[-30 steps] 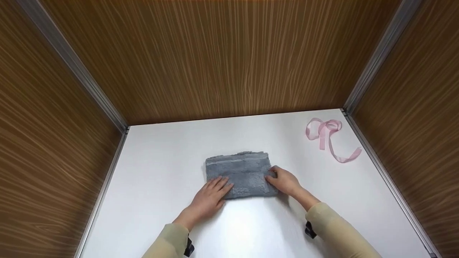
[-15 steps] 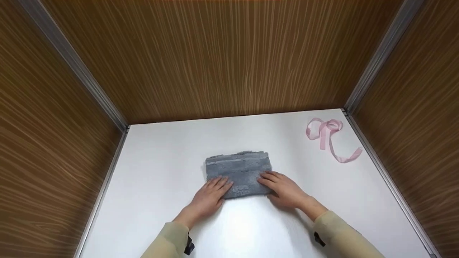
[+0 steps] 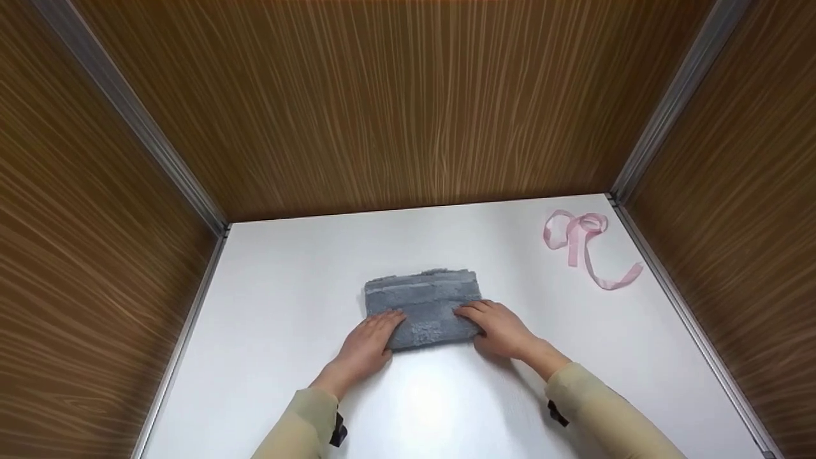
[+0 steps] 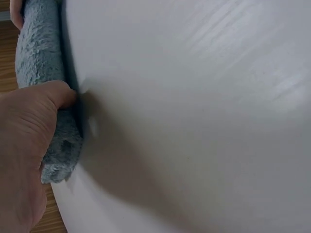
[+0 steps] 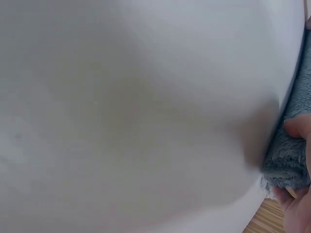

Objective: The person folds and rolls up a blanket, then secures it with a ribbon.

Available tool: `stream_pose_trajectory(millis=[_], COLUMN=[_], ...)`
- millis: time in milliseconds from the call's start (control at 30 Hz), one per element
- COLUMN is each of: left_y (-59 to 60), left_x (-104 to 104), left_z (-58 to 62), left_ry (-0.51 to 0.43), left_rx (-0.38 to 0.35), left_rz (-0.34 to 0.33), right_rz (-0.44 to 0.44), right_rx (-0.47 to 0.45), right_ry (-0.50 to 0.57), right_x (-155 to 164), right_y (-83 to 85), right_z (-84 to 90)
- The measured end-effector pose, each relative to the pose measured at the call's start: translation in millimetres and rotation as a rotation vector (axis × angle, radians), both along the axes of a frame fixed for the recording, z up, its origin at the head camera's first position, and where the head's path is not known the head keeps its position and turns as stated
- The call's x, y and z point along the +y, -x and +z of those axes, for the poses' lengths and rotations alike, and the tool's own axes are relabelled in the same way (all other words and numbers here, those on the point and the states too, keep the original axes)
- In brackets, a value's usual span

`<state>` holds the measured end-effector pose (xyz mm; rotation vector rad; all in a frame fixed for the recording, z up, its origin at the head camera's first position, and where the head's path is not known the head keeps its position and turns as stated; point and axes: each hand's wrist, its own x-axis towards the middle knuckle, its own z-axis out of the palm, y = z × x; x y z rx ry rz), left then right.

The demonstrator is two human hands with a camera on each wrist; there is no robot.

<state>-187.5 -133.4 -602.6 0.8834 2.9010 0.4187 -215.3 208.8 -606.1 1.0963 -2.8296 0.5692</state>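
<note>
At table point(image 3: 287, 287) centre lies the folded grey towel point(image 3: 424, 303), long axis left-right. Left hand point(image 3: 366, 344) and right hand point(image 3: 500, 328) grip its near corners, fingers curled over, thumbs beneath.

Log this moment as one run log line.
left hand: grips towel near edge | right hand: grips same edge | grey towel: folded, on white table | pink ribbon: apart
</note>
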Motion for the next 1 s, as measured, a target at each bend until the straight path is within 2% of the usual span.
stream_pose_trajectory(millis=[133,233,333,500,767,867,1000], left_y=[1.7,3.9,6.5,7.9,11.6,14.0,17.8], left_x=[-5,-8,-9,-12,-11,-9,-4], left_z=[3.6,7.0,9.0,10.6,10.8,10.0,10.0], left_ry=[-0.122,-0.223,-0.305,-0.431,-0.542,-0.570,-0.575], left_rx=[-0.118,-0.211,-0.290,-0.414,-0.473,-0.479,-0.477], left_rz=[0.052,0.084,0.127,0.252,0.374,0.454,0.562], right_rz=[-0.007,-0.044,-0.119,-0.259,-0.378,-0.385,-0.398], right_rx=[-0.100,-0.193,-0.305,-0.486,-0.623,-0.666,-0.684], right_ry=[0.051,0.103,0.165,0.271,0.419,0.468,0.476], right_x=[1,4,7,10,12,11,6], right_y=[2.1,3.1,3.7,3.9,5.1,5.7,7.4], right_z=[3.6,7.1,10.6,13.8,12.4,11.8,12.5])
